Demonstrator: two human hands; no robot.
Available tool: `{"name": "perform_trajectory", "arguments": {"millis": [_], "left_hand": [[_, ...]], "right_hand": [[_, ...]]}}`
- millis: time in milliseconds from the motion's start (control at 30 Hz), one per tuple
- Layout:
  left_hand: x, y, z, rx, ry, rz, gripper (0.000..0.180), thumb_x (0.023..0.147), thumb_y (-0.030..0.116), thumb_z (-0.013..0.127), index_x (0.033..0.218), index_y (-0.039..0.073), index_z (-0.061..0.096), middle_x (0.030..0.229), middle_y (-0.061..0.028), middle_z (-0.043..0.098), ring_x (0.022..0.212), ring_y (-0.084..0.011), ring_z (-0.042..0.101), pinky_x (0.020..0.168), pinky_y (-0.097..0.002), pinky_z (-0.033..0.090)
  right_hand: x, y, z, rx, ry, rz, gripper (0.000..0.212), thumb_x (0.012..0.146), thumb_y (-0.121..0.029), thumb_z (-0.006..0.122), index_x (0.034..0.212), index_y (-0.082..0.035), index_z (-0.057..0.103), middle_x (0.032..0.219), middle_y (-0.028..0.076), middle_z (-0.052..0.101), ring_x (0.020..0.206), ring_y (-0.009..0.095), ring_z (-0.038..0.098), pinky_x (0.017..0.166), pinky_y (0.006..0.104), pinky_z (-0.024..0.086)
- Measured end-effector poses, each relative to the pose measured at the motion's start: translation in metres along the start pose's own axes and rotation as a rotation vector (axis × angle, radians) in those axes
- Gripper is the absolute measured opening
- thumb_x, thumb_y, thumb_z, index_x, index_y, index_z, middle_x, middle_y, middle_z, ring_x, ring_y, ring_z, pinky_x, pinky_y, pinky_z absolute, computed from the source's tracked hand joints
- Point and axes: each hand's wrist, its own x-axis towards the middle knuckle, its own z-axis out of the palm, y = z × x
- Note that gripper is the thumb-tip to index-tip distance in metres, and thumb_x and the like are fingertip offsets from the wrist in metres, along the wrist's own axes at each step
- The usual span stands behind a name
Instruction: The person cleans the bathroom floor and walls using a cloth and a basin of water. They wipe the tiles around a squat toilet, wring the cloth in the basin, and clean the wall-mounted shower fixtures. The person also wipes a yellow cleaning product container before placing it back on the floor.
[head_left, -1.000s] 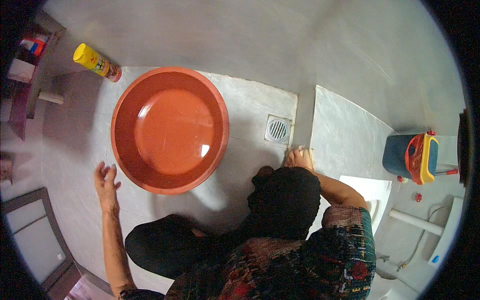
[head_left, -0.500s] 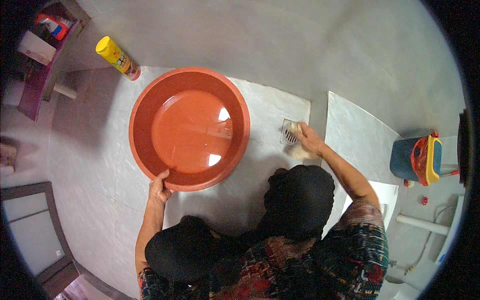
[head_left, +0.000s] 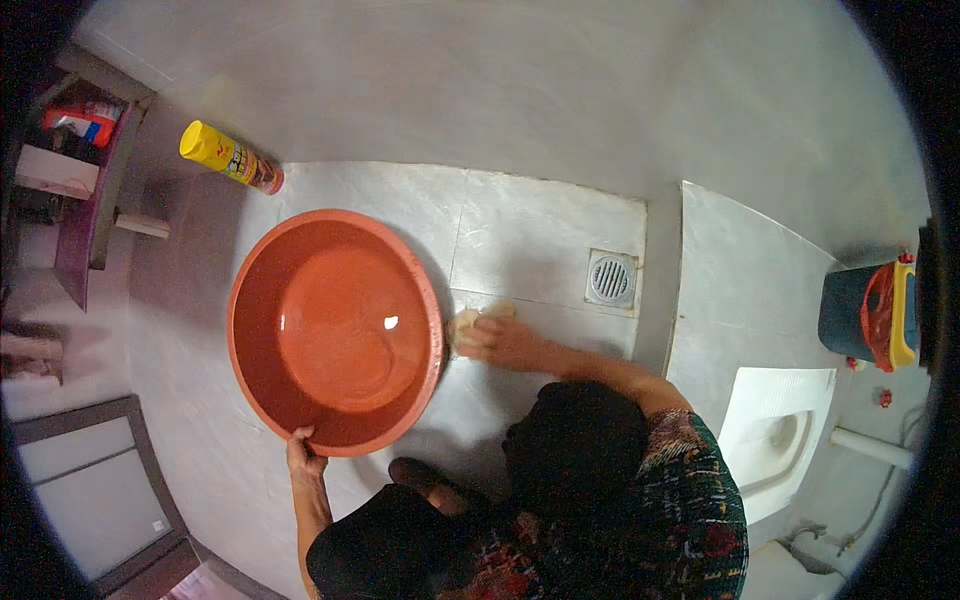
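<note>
A large round orange-red plastic basin point(head_left: 262, 310) stands on the grey tiled floor, left of the middle, with shallow water in its bottom. My left hand point(head_left: 306, 452) grips its near rim, thumb over the edge. My right hand point(head_left: 505, 343) is closed on a pale yellowish cloth point(head_left: 466, 326), low by the floor at the basin's right side. The cloth is partly hidden by the fingers and somewhat blurred; whether it touches the basin I cannot tell.
A square metal floor drain point(head_left: 611, 279) lies to the right, before a raised tiled step point(head_left: 740, 290). A yellow spray can point(head_left: 232, 158) stands by the back wall. At right are a white squat toilet point(head_left: 780, 440) and a dark bin point(head_left: 848, 310); a purple shelf point(head_left: 88, 225) hangs at left.
My right hand has moved left with the cloth, from the floor drain to the basin's right side. My left hand still holds the rim. The whole view has shifted.
</note>
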Motion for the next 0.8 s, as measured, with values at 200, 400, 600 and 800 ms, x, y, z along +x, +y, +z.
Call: {"name": "perform_trajectory", "arguments": {"millis": [200, 400, 600, 800], "left_hand": [[-0.032, 0.020, -0.030, 0.006, 0.116, 0.087, 0.066, 0.059, -0.001, 0.058, 0.123, 0.006, 0.046, 0.119, -0.0104, 0.053, 0.109, -0.0327, 0.051, 0.099, -0.0450, 0.041], [-0.028, 0.021, -0.082, -0.089, 0.101, 0.118, 0.065, 0.058, 0.000, 0.060, 0.122, 0.005, 0.047, 0.117, -0.0115, 0.055, 0.109, -0.0333, 0.051, 0.100, -0.0470, 0.040], [-0.027, 0.022, -0.091, -0.114, 0.056, 0.129, 0.061, 0.060, 0.000, 0.060, 0.120, 0.004, 0.048, 0.118, -0.0119, 0.055, 0.109, -0.0327, 0.051, 0.100, -0.0467, 0.040], [-0.029, 0.028, -0.106, -0.144, 0.094, 0.121, 0.057, 0.066, 0.002, 0.061, 0.121, 0.007, 0.049, 0.120, -0.0103, 0.055, 0.110, -0.0305, 0.052, 0.098, -0.0459, 0.041]], "right_hand": [[-0.010, 0.098, -0.035, -0.299, 0.005, 0.672, 0.054, 0.082, -0.008, 0.048, 0.134, -0.012, 0.034, 0.130, 0.014, 0.043, 0.118, 0.029, 0.042, 0.093, 0.0426, 0.038], [-0.024, 0.167, -0.068, -0.171, 0.276, 1.419, 0.053, 0.083, -0.011, 0.051, 0.133, -0.004, 0.034, 0.130, 0.025, 0.041, 0.115, 0.043, 0.041, 0.093, 0.0483, 0.035], [0.053, 0.170, 0.000, -0.438, 0.364, 1.262, 0.057, 0.077, -0.008, 0.049, 0.132, -0.004, 0.035, 0.126, 0.024, 0.040, 0.108, 0.044, 0.041, 0.088, 0.0528, 0.037], [0.114, 0.068, 0.023, -0.152, 0.195, 0.649, 0.054, 0.075, -0.011, 0.053, 0.128, -0.015, 0.045, 0.132, 0.019, 0.038, 0.112, 0.038, 0.040, 0.094, 0.0538, 0.030]]}}
